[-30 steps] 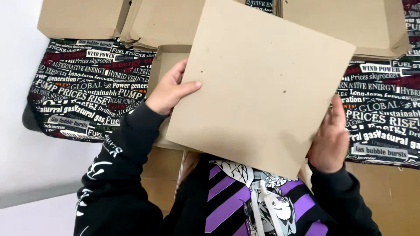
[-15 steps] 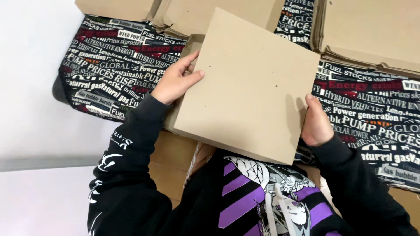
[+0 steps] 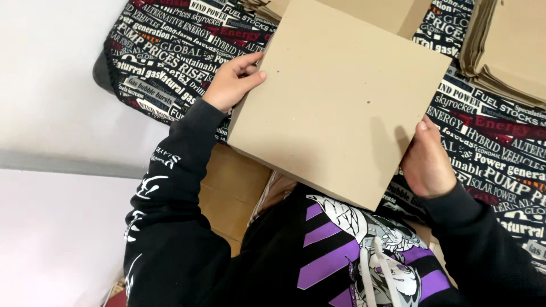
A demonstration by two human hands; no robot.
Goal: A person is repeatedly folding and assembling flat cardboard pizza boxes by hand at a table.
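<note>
You've got the board (image 3: 341, 96) right in front of your chest, a flat square of plain brown cardboard, tilted so one corner points down toward your hoodie (image 3: 352, 250). Your left hand (image 3: 233, 82) pinches its left edge, thumb on the face, fingers tucked behind. Your right hand (image 3: 426, 162) clasps the lower right edge, thumb lying along the face, the other fingers hidden behind the board. So both hands are closed on it, and it hangs above the cloth (image 3: 165, 57), the black one covered in newsprint-style lettering. Up at the top right, a stack (image 3: 506, 51) of the same brown sheets rests on that cloth, well apart from your right hand. More brown sheets (image 3: 392, 11) peek out behind the board's top edge. Below your left wrist there's brown cardboard (image 3: 233, 193) by your lap.
</note>
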